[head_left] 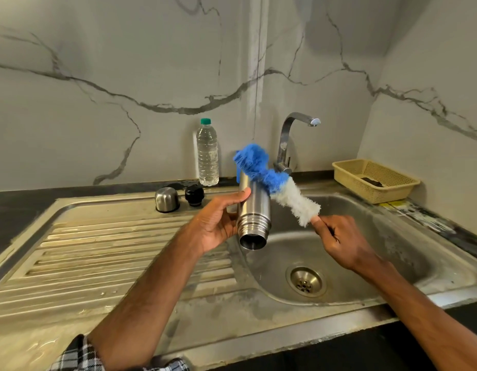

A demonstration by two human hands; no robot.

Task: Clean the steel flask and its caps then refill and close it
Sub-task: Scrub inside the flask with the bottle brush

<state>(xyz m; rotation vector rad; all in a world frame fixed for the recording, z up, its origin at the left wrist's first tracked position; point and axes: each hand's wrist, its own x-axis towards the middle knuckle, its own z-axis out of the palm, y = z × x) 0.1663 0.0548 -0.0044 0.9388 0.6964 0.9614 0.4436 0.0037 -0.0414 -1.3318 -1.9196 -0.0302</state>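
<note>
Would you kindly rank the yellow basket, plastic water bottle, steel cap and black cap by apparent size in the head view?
1. yellow basket
2. plastic water bottle
3. steel cap
4. black cap
All sit at similar depth, so nearness hardly skews the order.

The ridged draining board (111, 250) on the left gives open room, and so does the sink basin (392, 250) around its drain (307, 282). Along the back edge stand a steel cap (166, 199), a black cap (194, 194), a plastic bottle (207, 153) and the tap (285, 140), and a yellow basket (366, 188) fills the right back corner.
</note>
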